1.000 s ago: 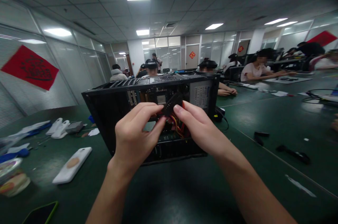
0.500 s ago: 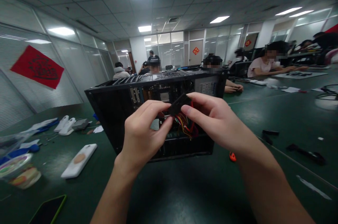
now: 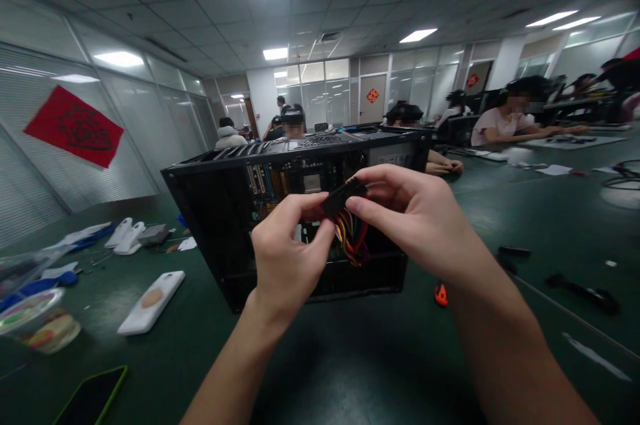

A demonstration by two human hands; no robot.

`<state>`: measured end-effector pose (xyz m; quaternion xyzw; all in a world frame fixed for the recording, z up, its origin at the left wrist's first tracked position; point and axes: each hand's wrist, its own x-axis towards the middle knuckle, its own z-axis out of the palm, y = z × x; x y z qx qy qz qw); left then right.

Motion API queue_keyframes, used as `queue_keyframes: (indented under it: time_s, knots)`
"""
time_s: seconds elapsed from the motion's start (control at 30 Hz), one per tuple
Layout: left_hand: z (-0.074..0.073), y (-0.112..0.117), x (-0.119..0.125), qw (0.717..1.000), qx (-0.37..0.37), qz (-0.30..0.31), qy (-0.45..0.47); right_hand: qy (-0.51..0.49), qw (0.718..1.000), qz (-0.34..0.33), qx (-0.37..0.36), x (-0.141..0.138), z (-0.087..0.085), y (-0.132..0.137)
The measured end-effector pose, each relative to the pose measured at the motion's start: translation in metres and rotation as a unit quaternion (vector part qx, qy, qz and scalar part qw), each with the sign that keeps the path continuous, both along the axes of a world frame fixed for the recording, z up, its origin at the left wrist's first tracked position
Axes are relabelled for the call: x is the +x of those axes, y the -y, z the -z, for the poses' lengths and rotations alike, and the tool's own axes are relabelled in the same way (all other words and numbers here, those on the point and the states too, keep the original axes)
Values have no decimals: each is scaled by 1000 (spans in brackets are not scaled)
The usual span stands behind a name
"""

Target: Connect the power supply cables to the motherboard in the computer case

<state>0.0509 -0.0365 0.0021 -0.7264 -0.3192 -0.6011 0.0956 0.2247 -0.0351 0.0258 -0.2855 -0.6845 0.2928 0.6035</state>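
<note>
Between my two hands is a long black cable connector (image 3: 342,198), held in front of an open computer case. My left hand (image 3: 293,238) pinches its left end with thumb and fingertips. The right end is in the grip of my right hand (image 3: 410,211). A bundle of coloured wires (image 3: 353,241), red, yellow and others, hangs below the connector. Behind stands the black computer case (image 3: 200,231), its near side open, showing a motherboard (image 3: 280,175) with slots and a silver power supply (image 3: 393,158) at upper right. My hands cover part of the interior.
To the left lie a white phone (image 3: 153,305), a green-edged phone (image 3: 93,398), a plastic food tub (image 3: 40,325) and a grey block (image 3: 154,235). At right are an orange-black tool (image 3: 441,295) and a black strap-like part (image 3: 583,291). Several people sit beyond, one person (image 3: 505,121) at far right.
Both hands still hold the connector. My left hand has shifted slightly right, and the connector has turned a little flatter. The wires below it hang closer together.
</note>
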Motion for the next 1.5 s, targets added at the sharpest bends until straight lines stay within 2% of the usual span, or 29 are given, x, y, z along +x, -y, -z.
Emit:
queue_keyframes:
  time_s: [0.13, 0.3, 0.4, 0.53, 0.6, 0.73, 0.83, 0.9, 0.97, 1.1, 1.17, 1.3, 1.4, 1.5]
  knots:
    - [2, 2, 4, 1000, -7, 14, 8, 5, 1000, 0, 0, 2, 0, 1]
    - [0, 2, 0, 998, 32, -34, -44, 2, 1000, 7, 12, 1, 2, 0]
    - [-1, -2, -6, 983, 84, -91, -134, 12, 1000, 12, 18, -4, 6, -3]
    - [-1, -12, -19, 937, 132, -202, -251, 70, 993, 64, 75, -13, 15, -18]
    - [0, -19, -26, 925, 113, -241, -272, 107, 984, 82, 116, -18, 22, -30]
    - [3, -36, -40, 915, 49, -280, -287, 211, 961, 72, 166, -27, 42, -56]
    - [8, -47, -44, 903, -15, -291, -317, 308, 924, 135, 182, -38, 55, -68]
    - [14, -54, -44, 896, -59, -289, -332, 358, 896, 198, 175, -46, 61, -72]
    - [21, -62, -43, 894, -105, -277, -336, 408, 870, 233, 150, -52, 68, -76]
    - [36, -80, -45, 881, -203, -253, -344, 493, 836, 233, 62, -52, 85, -93]
    - [42, -88, -48, 873, -236, -253, -345, 501, 835, 226, 12, -46, 95, -106]
    - [51, -95, -51, 869, -261, -251, -337, 466, 865, 177, -62, -33, 110, -130]
    - [60, -99, -49, 870, -273, -243, -332, 435, 882, 163, -71, -31, 114, -136]
    - [70, -109, -46, 864, -284, -213, -355, 435, 883, 169, -55, -32, 114, -134]
